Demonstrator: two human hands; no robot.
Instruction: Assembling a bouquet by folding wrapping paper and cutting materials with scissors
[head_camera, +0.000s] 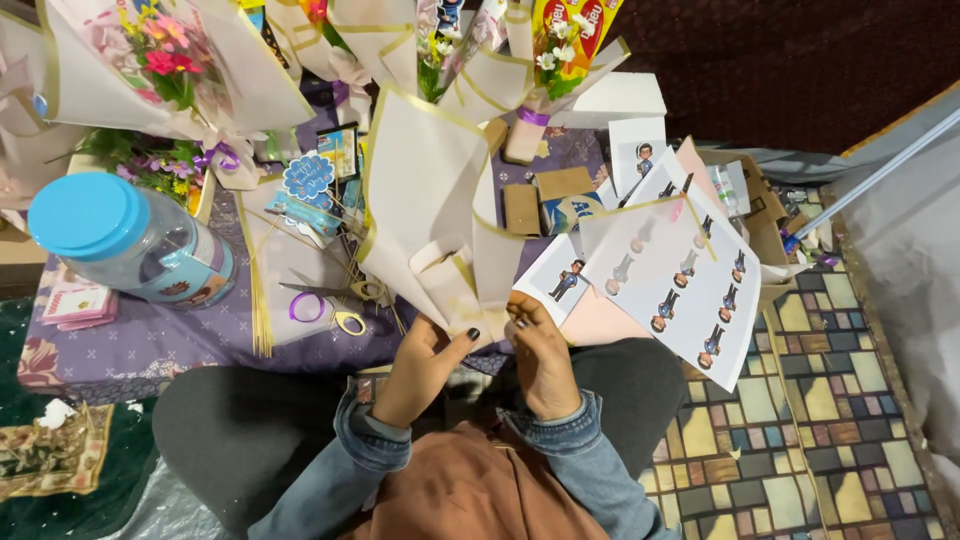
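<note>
My left hand (422, 368) and my right hand (541, 358) both grip the lower end of a cream wrapping-paper cone with gold edges (430, 200), held upright over my lap. The hands are close together, fingers pinched on the folded paper base. Right beside my right hand lies a white sheet printed with several small cartoon figures (680, 275). Scissors with gold handles (340, 300) lie on the purple cloth just left of the cone.
A clear plastic jar with a blue lid (125, 240) lies at the left. Wrapped flower bouquets (160, 60) stand along the back. Small cardboard boxes (560, 195) and a white box (610, 100) sit behind the cone. A patterned mat (800, 400) covers the floor at right.
</note>
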